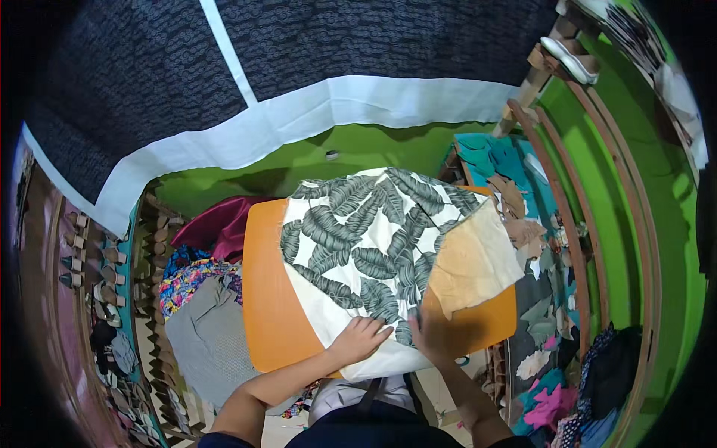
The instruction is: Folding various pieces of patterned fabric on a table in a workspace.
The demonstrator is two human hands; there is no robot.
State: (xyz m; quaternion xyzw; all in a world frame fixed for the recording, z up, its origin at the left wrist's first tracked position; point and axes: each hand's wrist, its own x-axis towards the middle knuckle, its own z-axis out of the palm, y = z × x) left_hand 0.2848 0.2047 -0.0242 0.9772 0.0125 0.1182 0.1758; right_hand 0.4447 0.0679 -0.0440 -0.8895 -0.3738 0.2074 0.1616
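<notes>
A leaf-print cloth (373,246) lies across the middle of the orange tabletop (269,299), its long axis running from the far edge toward the near one and narrowing to a tip there. It spreads forward from the fingers of both hands, which meet that tip from either side about equally close. The left hand (360,340) rests with fingers slightly parted and bent on the cloth's lower end, gripping nothing visible. The right hand (433,332) touches or hovers at the tip's right side; it is blurred, so I cannot tell how far its fingers are open or whether they pinch anything. White cloth (314,299) shows beneath, overhanging the near edge; a cream-tan piece (478,257) covers the right side. Beyond the left edge hangs grey fabric (213,328).
</notes>
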